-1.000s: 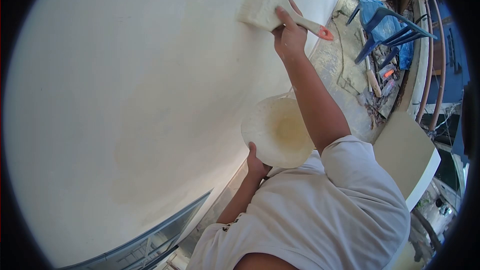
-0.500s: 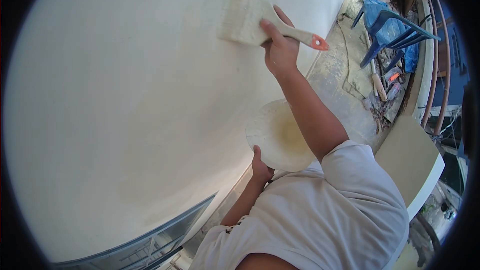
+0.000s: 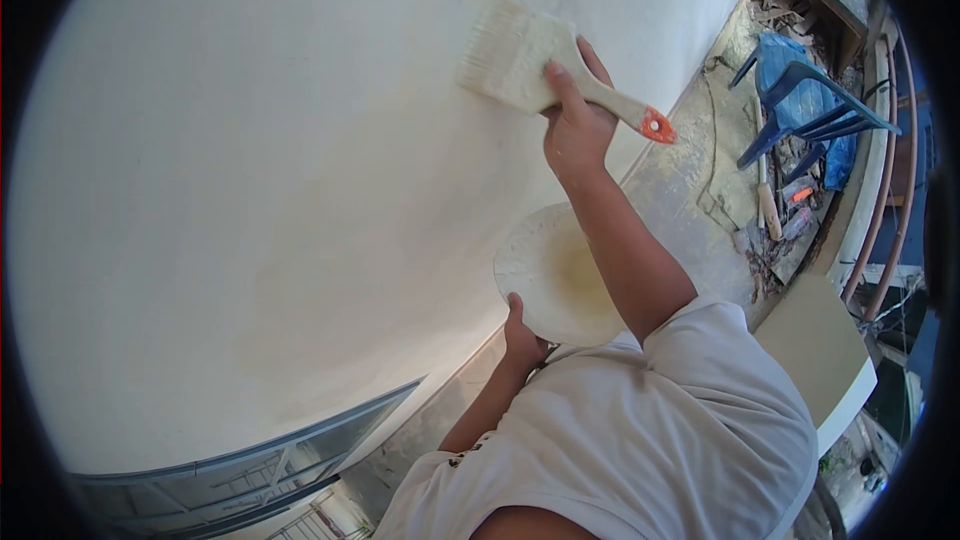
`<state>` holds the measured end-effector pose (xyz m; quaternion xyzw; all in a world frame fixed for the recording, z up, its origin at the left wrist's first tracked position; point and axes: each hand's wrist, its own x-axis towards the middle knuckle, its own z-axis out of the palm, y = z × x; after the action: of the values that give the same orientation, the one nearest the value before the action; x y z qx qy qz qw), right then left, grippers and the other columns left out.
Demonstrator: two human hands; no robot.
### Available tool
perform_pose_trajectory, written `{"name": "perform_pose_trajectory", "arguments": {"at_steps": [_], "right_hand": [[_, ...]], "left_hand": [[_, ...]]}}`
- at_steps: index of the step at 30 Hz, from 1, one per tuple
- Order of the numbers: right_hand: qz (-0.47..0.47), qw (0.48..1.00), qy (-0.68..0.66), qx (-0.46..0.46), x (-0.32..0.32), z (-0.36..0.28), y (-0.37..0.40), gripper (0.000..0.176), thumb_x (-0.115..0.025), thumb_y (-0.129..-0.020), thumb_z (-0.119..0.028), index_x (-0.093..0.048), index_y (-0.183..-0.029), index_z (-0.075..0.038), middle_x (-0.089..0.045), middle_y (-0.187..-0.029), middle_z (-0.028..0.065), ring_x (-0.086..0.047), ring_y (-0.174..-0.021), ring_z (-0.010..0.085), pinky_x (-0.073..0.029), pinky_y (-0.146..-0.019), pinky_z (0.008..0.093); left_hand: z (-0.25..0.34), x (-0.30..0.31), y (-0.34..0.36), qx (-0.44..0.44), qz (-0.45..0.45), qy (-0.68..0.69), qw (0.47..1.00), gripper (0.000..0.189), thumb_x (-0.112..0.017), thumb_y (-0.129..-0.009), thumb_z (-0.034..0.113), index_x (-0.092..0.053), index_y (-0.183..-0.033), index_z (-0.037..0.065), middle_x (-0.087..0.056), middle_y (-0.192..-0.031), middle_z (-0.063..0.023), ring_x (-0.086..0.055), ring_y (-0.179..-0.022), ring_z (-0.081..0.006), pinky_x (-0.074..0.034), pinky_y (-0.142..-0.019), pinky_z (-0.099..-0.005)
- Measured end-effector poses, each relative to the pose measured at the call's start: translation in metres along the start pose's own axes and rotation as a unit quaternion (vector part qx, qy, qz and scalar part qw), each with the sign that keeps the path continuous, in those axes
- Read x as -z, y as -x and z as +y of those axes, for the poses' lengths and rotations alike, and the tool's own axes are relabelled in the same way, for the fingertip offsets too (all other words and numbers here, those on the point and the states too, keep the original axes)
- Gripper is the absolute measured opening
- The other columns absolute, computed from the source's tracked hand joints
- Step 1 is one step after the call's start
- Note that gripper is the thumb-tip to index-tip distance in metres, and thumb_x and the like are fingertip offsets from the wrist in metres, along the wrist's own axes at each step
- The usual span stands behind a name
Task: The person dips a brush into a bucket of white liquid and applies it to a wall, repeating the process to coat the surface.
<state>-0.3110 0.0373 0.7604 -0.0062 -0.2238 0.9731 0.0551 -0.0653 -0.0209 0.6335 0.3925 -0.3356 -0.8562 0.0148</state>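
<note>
In my right hand (image 3: 580, 125) is a wide paintbrush (image 3: 525, 55), gripped near its ferrule, its pale handle ending in a red tip with a hole. The bristles lie against the white wall (image 3: 250, 180). My left hand (image 3: 522, 335) holds a round whitish basin (image 3: 525, 250) by its rim, thumb on the inside, close to my body. Yellowish liquid shows at the basin's bottom. My right forearm covers part of the basin's right side. Faint damp-looking patches mark the wall below the brush.
A blue plastic chair (image 3: 800, 90) stands at the upper right among debris, bottles and a wooden-handled tool (image 3: 768, 210). Paint-stained floor (image 3: 690, 170) runs along the wall. A grey-framed window (image 3: 250, 460) sits at lower left, and a pale ledge (image 3: 820, 350) lies behind my shoulder.
The brush and my right hand have shifted slightly right and down in view, as have the chair and floor. The basin stays nearly in place in my left hand.
</note>
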Motion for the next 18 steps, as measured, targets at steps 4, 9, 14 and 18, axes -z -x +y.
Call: {"name": "perform_pose_trajectory", "arguments": {"at_steps": [4, 9, 14, 18], "right_hand": [[0.049, 0.997, 0.055, 0.009, 0.029, -0.015, -0.004, 0.052, -0.057, -0.082, -0.001, -0.034, -0.128, 0.006, -0.052, -0.113, 0.0152, -0.054, -0.103, 0.0216, -0.049, -0.083, 0.0351], [-0.028, 0.997, -0.03, 0.067, -0.05, -0.04, -0.03, 0.052, -0.057, -0.081, 0.0, -0.035, -0.127, 0.006, -0.053, -0.113, 0.0153, -0.056, -0.1, 0.0212, -0.05, -0.08, 0.0317], [0.049, 0.997, 0.04, 0.039, 0.039, -0.009, -0.059, 0.053, -0.058, -0.08, 0.0, -0.035, -0.128, 0.004, -0.051, -0.115, 0.0166, -0.055, -0.101, 0.0223, -0.051, -0.079, 0.0325], [0.091, 0.994, 0.043, 0.043, 0.055, -0.031, -0.046, 0.052, -0.057, -0.081, 0.0, -0.035, -0.128, 0.004, -0.051, -0.116, 0.0179, -0.055, -0.102, 0.0235, -0.05, -0.08, 0.034]], "left_hand": [[0.003, -0.002, -0.003, -0.024, -0.007, -0.017, 1.0, 0.06, -0.028, -0.093, 0.047, -0.023, -0.136, 0.004, -0.036, -0.135, -0.0156, -0.037, -0.123, -0.0316, -0.031, -0.103, -0.0437], [0.0, -0.012, -0.002, 0.009, -0.018, 0.008, 1.0, 0.062, -0.029, -0.093, 0.048, -0.023, -0.136, 0.005, -0.035, -0.136, -0.0157, -0.037, -0.124, -0.0314, -0.031, -0.103, -0.0441], [0.001, -0.025, 0.002, 0.005, 0.0, 0.009, 1.0, 0.062, -0.029, -0.092, 0.049, -0.024, -0.136, 0.006, -0.036, -0.135, -0.0154, -0.037, -0.124, -0.0314, -0.031, -0.102, -0.0442], [0.003, -0.037, 0.006, -0.005, -0.003, 0.02, 1.0, 0.061, -0.03, -0.093, 0.048, -0.024, -0.136, 0.005, -0.036, -0.135, -0.0149, -0.037, -0.123, -0.0316, -0.031, -0.103, -0.0441]]}}
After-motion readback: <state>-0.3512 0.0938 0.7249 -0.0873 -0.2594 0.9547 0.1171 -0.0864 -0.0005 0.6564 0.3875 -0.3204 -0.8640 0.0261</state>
